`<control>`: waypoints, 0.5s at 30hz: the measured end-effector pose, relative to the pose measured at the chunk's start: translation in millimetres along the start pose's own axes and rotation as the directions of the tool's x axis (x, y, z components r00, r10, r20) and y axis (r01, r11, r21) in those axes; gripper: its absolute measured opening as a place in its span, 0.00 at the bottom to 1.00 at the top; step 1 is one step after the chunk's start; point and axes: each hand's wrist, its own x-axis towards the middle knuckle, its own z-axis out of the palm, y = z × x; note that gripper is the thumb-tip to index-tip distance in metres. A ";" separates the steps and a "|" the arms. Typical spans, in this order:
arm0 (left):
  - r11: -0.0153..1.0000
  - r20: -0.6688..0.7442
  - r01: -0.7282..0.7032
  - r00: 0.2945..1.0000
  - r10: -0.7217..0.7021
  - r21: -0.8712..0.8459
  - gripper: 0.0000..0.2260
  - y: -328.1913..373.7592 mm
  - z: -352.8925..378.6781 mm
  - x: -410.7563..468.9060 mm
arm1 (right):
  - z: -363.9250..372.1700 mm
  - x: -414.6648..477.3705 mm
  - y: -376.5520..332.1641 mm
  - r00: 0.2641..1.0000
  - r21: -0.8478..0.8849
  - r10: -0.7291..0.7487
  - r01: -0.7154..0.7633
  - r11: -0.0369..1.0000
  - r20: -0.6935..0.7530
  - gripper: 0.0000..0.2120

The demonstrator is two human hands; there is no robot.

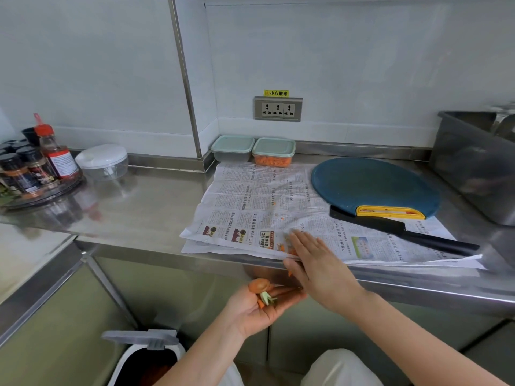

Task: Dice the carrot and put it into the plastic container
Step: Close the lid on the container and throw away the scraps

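Below, my left hand (259, 305), cupped palm-up, carries orange carrot trimmings (263, 291); my right hand (315, 263), fingers straight, rests on the printed newspaper (250, 201) at the edge of the steel table (139, 207). Diced carrot (271, 161) fills the green-lidded clear plastic container (274, 147) rearward.

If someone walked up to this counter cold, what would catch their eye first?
Up front, the flat right hand lies on the spread newspaper beside orange carrot scraps, the cupped left hand holding a carrot top below. At the back wall, a mint-lidded plastic container holds diced carrot.
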 end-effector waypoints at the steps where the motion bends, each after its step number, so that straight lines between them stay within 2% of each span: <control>1: 1.000 0.012 -0.003 1.000 0.003 0.004 0.17 -1.4 1.2 -0.7 | 1.0 -4.5 -2.9 1.000 -0.004 -0.028 0.028 1.000 0.014 0.41; 3: 0.998 0.028 -0.038 0.999 0.040 -0.049 0.16 -4.7 3.6 -1.8 | 2.4 -11.1 -8.8 0.996 0.022 -0.085 0.085 0.996 0.010 0.40; 6: 0.989 0.016 -0.075 0.997 0.078 -0.130 0.15 -8.0 2.5 2.0 | 9.7 -17.1 -11.7 0.983 0.019 -0.169 0.170 0.985 -0.071 0.34; 10: 0.986 -0.023 -0.114 0.993 0.112 -0.124 0.13 -12.7 0.1 4.4 | 16.1 -22.4 -14.5 0.943 0.075 -0.256 0.277 0.958 -0.214 0.21; 15: 0.981 -0.063 -0.153 0.987 0.147 -0.119 0.09 -13.0 -1.2 2.9 | 19.6 -29.0 -17.5 0.911 0.162 -0.338 0.380 0.911 -0.235 0.18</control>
